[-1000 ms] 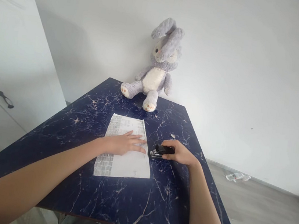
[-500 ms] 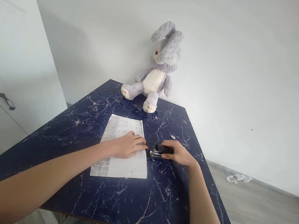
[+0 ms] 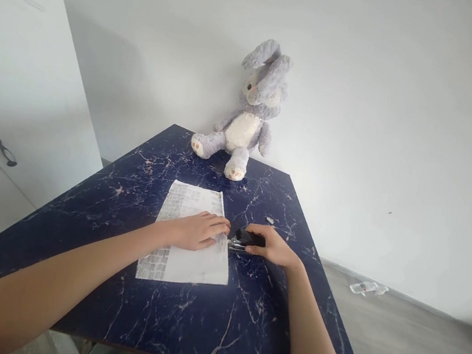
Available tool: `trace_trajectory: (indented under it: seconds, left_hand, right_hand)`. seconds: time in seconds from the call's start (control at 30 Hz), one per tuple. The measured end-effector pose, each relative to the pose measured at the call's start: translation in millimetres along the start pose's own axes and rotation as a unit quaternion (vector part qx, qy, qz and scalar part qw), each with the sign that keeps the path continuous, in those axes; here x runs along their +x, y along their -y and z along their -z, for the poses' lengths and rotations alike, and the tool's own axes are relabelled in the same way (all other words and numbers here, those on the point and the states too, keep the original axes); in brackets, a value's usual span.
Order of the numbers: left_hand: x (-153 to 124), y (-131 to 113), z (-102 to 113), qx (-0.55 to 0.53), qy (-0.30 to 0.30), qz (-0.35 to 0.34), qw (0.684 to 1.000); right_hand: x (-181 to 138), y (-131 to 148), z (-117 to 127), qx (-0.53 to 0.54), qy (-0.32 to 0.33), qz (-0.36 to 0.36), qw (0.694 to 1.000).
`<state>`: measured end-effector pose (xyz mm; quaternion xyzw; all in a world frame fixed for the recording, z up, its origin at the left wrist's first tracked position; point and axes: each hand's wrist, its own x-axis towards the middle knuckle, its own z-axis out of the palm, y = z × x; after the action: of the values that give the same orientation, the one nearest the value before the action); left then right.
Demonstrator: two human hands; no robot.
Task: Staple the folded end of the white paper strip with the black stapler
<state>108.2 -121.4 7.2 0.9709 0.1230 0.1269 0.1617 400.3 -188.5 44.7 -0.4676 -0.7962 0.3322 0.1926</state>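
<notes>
Printed sheets of paper (image 3: 194, 268), or a single sheet, lie on the dark blue marbled table (image 3: 180, 321). My left hand (image 3: 197, 231) rests palm down on the paper, its fingers stretched towards the right edge. In my right hand (image 3: 272, 246) is a black stapler (image 3: 250, 239), gripped with the thumb below and the fingers over the top. The stapler's metal front end meets the paper's right edge, just beside my left fingertips. Whether the edge is between its jaws I cannot tell.
A grey plush rabbit (image 3: 244, 128) sits at the table's far end against the wall. Beyond my right hand lies a small pale piece (image 3: 269, 220). On the left stands a white cabinet (image 3: 26, 71). Crumpled clear plastic (image 3: 367, 287) lies on the floor at right.
My right hand has brought the stapler left, from just beside the paper up to its right edge. My left hand remains on the paper. The camera view has shifted slightly.
</notes>
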Motion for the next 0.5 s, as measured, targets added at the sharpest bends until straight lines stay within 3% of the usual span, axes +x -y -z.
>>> trace_trajectory:
  seconds: [0.13, 0.5]
  left_hand:
    - [-9, 2, 11, -0.062, 0.071, -0.042, 0.995]
    - [-2, -5, 0, -0.056, 0.106, -0.058, 0.991]
  right_hand:
    - [1, -1, -1, 0.001, 0.0, 0.002, 1.0]
    - [5, 17, -8, -0.055, -0.01, 0.01, 0.998]
